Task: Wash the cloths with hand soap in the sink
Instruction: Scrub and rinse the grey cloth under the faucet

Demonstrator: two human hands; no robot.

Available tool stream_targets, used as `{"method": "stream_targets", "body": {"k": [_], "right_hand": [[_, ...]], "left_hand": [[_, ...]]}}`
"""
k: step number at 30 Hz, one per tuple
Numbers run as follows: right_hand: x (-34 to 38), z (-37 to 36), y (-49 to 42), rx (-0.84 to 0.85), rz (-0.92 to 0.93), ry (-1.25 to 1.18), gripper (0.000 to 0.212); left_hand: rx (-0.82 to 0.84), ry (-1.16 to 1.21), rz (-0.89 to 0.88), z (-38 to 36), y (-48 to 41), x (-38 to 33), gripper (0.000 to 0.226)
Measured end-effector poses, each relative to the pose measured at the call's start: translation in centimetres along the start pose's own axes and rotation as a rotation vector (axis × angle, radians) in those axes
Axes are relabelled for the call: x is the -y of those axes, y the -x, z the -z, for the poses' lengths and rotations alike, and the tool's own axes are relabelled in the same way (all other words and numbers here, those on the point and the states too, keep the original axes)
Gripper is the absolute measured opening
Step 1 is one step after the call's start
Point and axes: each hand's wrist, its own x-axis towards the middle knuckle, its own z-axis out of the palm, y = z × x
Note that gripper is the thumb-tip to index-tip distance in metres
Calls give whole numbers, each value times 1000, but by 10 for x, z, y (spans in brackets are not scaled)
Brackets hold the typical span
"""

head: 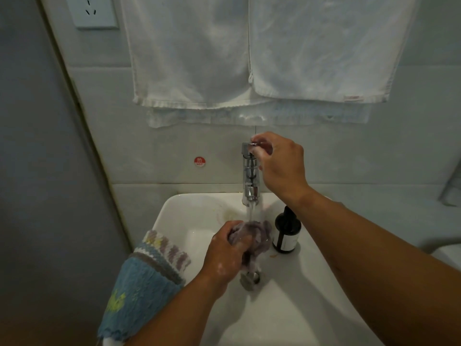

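Head view, looking down at the sink [189, 221]. Landmark: the chrome tap [250, 181] at the back rim, centre.

- Water [250, 212] runs from the tap's spout in a straight stream.
- Right hand [282, 166] is up at the tap's head. I see its fingers [259, 141] curled over the top and pinching it, wrist angled down to the right of the tap.
- Left hand [224, 250] is below the tap, inside the basin. Its fingers are wrapped tight round a bunched purple cloth [257, 233], with suds on the knuckles and the back of the hand.
- The purple cloth sits right under the stream; water lands on its top. A wet tail hangs from the fist toward the drain [249, 279], directly below the tap.
- Soap bottle [287, 233], dark with a pale label, stands upright on the rim just right of the tap, near the purple cloth but apart from it.
- Blue cloth [139, 290], with a striped border, is draped over the sink edge well left of and below the tap, partly under the left forearm.
- Two white towels [194, 58] hang on the wall above the tap.
- A red sticker [199, 161] marked HOT is on the tile left of the tap.
- A socket [96, 11] is far up and left of the tap.
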Motion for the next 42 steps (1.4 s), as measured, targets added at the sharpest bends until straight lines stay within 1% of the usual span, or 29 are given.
{"method": "stream_targets", "body": {"k": [7, 13, 15, 18, 21, 22, 23, 25, 26, 28, 31, 34, 36, 39, 42], "right_hand": [[3, 2, 0, 14, -11, -2, 19], [3, 15, 25, 27, -77, -23, 36], [-7, 19, 49, 54, -176, -18, 40], [-25, 19, 91, 141, -367, -13, 41], [-42, 6, 122, 309, -511, 65, 40], [-46, 0, 128, 372, -567, 50, 37], [-48, -6, 132, 416, -624, -21, 34], [-51, -19, 135, 407, -698, -226, 27], [-51, -24, 134, 379, -681, -269, 21], [-50, -31, 132, 326, -590, -268, 13], [-42, -37, 129, 278, -508, -271, 18], [-36, -41, 123, 273, -448, -288, 13], [-35, -42, 121, 290, -428, -291, 11], [-34, -44, 122, 320, -460, -336, 7], [-36, -46, 122, 323, -447, -230, 16]], "left_hand": [[0, -18, 2, -1, 0, 0, 18], [-6, 21, -12, 1, 0, 2, 22], [-18, 16, -26, 2, 0, 3, 23], [-34, 5, -55, 1, -1, 4, 24], [-42, -3, -92, 1, -2, 4, 21], [-40, 7, -95, 1, -1, 4, 19], [-41, 11, -100, 1, 0, 3, 19], [-45, 5, -102, 2, 1, 4, 21], [-47, 12, -98, 2, 1, 5, 21], [-55, 35, -84, 2, 2, 4, 20], [-59, 58, -55, 0, 4, 2, 20], [-79, 45, -34, -2, 3, 3, 19], [-98, -11, -39, -2, 0, 6, 21], [-130, -73, -62, -1, -1, 9, 18], [-136, -125, -59, -1, -2, 11, 18]]}}
